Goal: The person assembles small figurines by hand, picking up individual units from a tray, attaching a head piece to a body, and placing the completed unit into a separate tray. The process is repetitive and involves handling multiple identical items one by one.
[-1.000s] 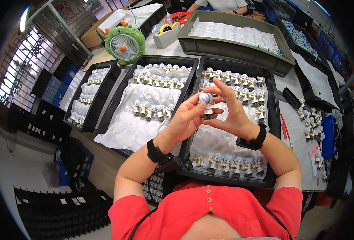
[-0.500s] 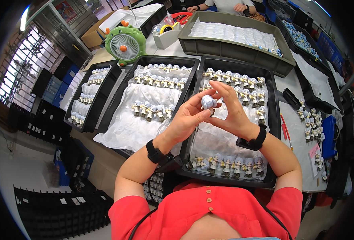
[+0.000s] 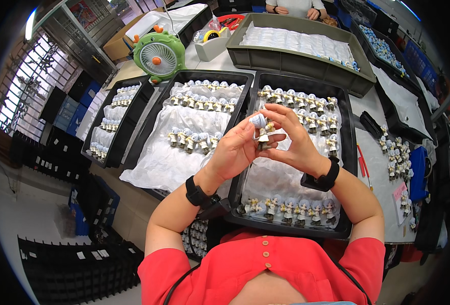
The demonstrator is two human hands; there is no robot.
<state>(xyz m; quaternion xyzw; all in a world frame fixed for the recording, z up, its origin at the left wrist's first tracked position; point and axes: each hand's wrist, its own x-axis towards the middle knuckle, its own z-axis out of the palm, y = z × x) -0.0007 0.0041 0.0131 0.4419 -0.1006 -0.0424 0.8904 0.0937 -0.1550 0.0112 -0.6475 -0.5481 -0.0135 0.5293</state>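
Note:
Between my two hands is a small figurine (image 3: 260, 124) with pale blue-grey hair, a white outfit and a dark base, held upright above a black tray. My left hand (image 3: 235, 150) is closed on its head and side, thumb against the hair. The fingers of my right hand (image 3: 293, 140) pinch it from the other side, near the base and at the back. Beneath them lies the right black tray (image 3: 346, 218), lined with white sheeting, with rows of like figurines at its far end and one row (image 3: 300, 211) at its near end.
Left of it are a second lined tray (image 3: 149, 140) and a narrower tray (image 3: 90, 152). A green fan (image 3: 159, 57) and a large grey-green bin (image 3: 301, 68) stand behind. More figurines (image 3: 397, 157), a red-handled brush (image 3: 362, 162) and a blue box (image 3: 418, 173) lie right. A co-worker's hands (image 3: 314, 13) show beyond.
The figurine has turned from head-on toward me to upright, so its body now shows. My fingers have shifted around it. The co-worker's hands have moved closer together.

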